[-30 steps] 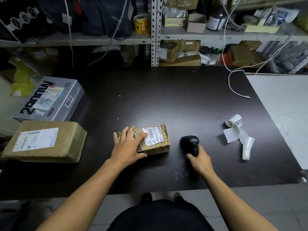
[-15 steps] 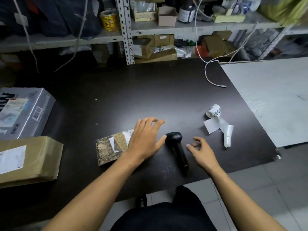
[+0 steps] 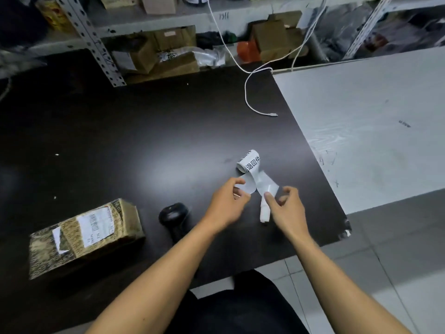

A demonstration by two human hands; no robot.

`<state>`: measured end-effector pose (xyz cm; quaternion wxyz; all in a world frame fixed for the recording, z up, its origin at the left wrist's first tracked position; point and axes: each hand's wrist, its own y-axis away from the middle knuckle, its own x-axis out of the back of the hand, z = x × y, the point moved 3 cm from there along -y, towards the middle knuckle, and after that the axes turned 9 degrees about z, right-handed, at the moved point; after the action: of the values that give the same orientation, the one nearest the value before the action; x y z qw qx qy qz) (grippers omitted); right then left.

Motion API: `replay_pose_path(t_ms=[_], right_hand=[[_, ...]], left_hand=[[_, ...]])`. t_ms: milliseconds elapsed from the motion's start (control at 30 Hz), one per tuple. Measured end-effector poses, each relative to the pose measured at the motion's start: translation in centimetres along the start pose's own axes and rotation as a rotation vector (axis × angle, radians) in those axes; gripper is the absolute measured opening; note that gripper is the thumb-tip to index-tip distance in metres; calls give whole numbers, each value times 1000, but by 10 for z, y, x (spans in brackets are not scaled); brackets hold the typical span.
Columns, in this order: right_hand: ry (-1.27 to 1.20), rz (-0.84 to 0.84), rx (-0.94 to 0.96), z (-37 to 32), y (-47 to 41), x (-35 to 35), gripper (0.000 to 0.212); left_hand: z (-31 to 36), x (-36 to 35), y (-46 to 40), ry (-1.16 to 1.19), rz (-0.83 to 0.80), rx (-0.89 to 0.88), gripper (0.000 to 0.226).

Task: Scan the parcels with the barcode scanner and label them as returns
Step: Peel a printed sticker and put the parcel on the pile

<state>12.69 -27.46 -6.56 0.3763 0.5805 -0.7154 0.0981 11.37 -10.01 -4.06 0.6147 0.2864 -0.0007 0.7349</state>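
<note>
Shelves full of boxes and bags stand far ahead of our hands, and under our hands is a dark table [image 3: 120, 141] with a pale table [image 3: 361, 128] beside it on the right.

Our left hand [image 3: 227, 204] has its thumb and fingers curled around the loose end of the sticker roll [image 3: 250, 163]. Our right hand [image 3: 287, 208] is just beside it, and its fingers pinch the other loose strip of the roll. We think the two hands hold the strip this way so one sticker can be peeled off its backing paper.

The roll itself lies on the dark table just past our fingertips. It is white, partly unrolled, and has big black printed signs on it. A long empty bit of backing paper hangs down between our hands.

The barcode scanner [image 3: 173, 214] rests on the table just left of our left wrist. It is black and nobody is holding it, likely so both hands are free for the stickers.

The parcel [image 3: 86, 235] lies well to the left of our hands. It is a brown box with a busy pattern and a white paper label on top. We see no return sticker on it yet, so we judge that it is waiting for one.

A white cable [image 3: 250, 102] lies far ahead of our right hand.
</note>
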Motion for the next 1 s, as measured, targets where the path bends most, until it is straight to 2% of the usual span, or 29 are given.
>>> replay_pose_path(t_ms=[67,167,367,500,667,733,900,1000], right_hand=[[38,11,60,1,-16,-5,66],[104,12,182,-8,-40,-6,61],[31,-276,249,-24,-78,-17,54],[13,-393,254,-27,-84,-18,46],[-17,-347,271,-25,-87,-13,32],[13,-273,447,-26,-84,-10,34],[119,-154,1023,-46,-76,-7,38],[195,-184,1180,-57,-77,-13,39]], left_hand=[[0,-20,-7,6,32,61,34],[2,-36,-16,36,117,132,42],[9,-55,-34,180,284,212,73],[10,-67,-48,246,340,259,77],[0,-61,-51,247,369,216,77],[-5,-55,-47,256,350,188,77],[-7,-42,-42,277,301,99,84],[-7,-39,-42,278,259,47,86]])
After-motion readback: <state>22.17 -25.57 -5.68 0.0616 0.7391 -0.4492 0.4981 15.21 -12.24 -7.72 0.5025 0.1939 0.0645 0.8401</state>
